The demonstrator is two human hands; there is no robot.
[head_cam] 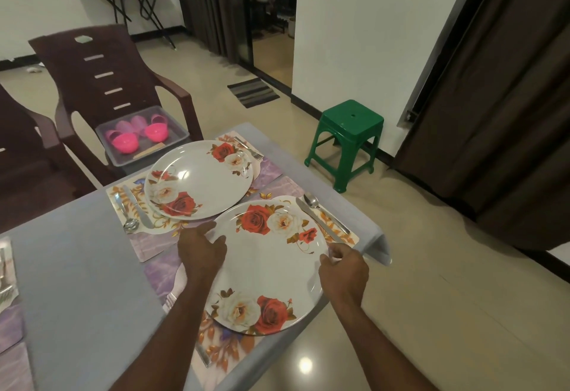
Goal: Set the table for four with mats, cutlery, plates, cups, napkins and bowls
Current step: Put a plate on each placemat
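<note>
On the left, bare grey desk [77,267] lies open beside the mats. The left hand [200,252] rests with loosely spread fingers on the left rim of the near rose-patterned plate [268,267], which sits on a floral mat [216,338] at the desk's right edge, partly overhanging it. The right hand [342,267] pinches the plate's right rim. A knife [317,221] and spoon [324,210] lie beside it, pointing away diagonally.

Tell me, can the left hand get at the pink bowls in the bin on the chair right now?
Probably not yet: the left hand rests on the near plate's rim, and the far plate lies between it and the pink bowls.
</note>
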